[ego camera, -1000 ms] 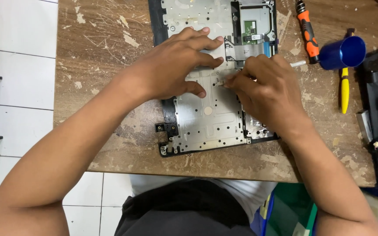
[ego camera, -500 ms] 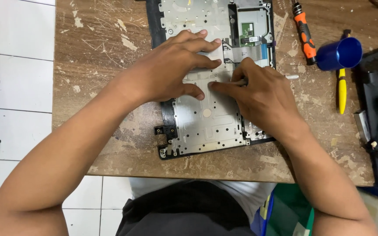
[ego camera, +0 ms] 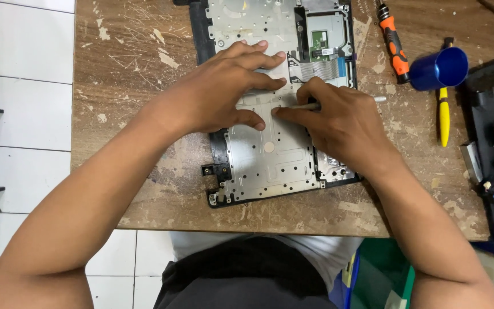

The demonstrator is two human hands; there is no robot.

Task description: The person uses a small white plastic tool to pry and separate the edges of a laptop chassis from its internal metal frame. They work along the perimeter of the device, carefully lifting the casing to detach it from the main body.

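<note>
The left hand [ego camera: 221,91] lies flat on the metal plate [ego camera: 267,154] of an opened laptop case [ego camera: 215,171], fingers spread and pointing right, pressing it down. The right hand [ego camera: 335,123] comes in from the near right with its fingers curled around a thin pale tool [ego camera: 373,99], pinched between thumb and forefinger; the tool's tip is hidden under the fingertips, at about the middle of the plate, just beside the left thumb. The case sits on the worn wooden table [ego camera: 138,68], its long side running from near to far, with a flat grey ribbon cable [ego camera: 330,68] and a small green circuit board [ego camera: 318,39] just beyond the right knuckles.

My guess is the main risk is a slip: if the tool skids off whatever it is working on, the tip could jab the left thumb or scrape toward the ribbon cable, since both lie so close. Pushing too hard could also bend the thin plate.

Both forearms reach in from the near edge, the left one angled across the table's left corner, the right wrist bent slightly inward.

To the far right lie an orange and black screwdriver [ego camera: 393,40], a blue cup [ego camera: 438,68] on its side and a yellow tool [ego camera: 443,114].
</note>
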